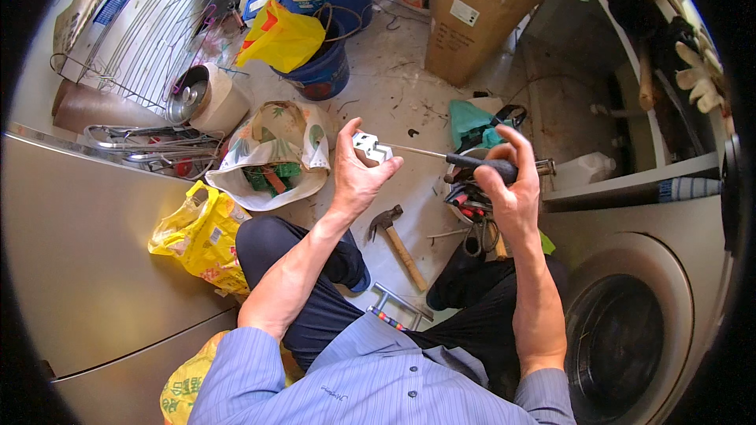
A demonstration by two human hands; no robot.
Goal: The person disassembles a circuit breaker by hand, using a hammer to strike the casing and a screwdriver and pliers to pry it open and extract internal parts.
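Between the thumb and fingers of my left hand (353, 179) is a small white plastic block (367, 144) with dark slots in it. My right hand (513, 193) grips a screwdriver (419, 151) by its black handle, its metal shaft pointing left. The shaft's tip meets the block's right side; whether it sits in an opening is too small to tell. Both hands are raised above the floor, in front of my knees. A claw hammer (403, 250) with a wooden handle lies on the floor below them.
Left stand a yellow plastic bag (203, 238) and an open white bag (299, 185). Ahead are a blue bucket (324, 79) and a cardboard box (471, 27). A tool container (463, 203) lies beyond my right knee, near a front-loading washing machine (665, 267). A metal handle (402, 304) is between my legs.
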